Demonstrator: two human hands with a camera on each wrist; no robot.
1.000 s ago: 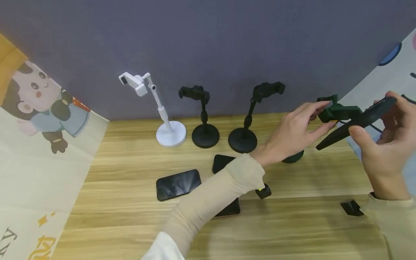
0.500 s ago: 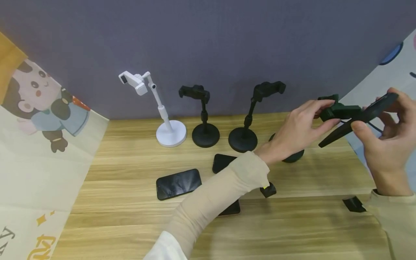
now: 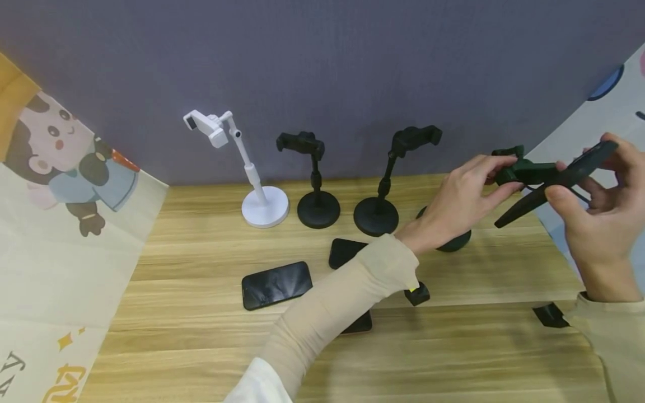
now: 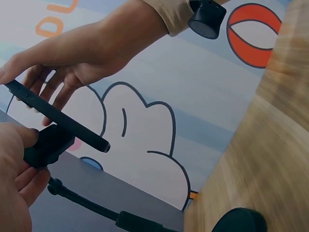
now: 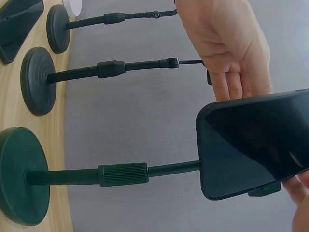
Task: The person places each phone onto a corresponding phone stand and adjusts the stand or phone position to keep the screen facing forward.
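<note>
In the head view, my left hand grips the clamp of a dark green phone stand at the right, thumb below and fingers above. My right hand holds a black smartphone by its edges, tilted against the clamp's near side. From the right wrist, the phone's dark screen covers most of the clamp, and the stand's round green base rests on the table. The left wrist view has the phone edge-on, touching the clamp; whether the jaws grip it I cannot tell.
A white phone stand and two black stands, one left and one right, line the back by a grey wall. Smartphones lie on the table, one in the open, others partly behind my left sleeve.
Both hands, with the phone and the clamp, have shifted slightly right and up. A right fingertip now shows between the phone and the clamp's top. The other stands stay put.
</note>
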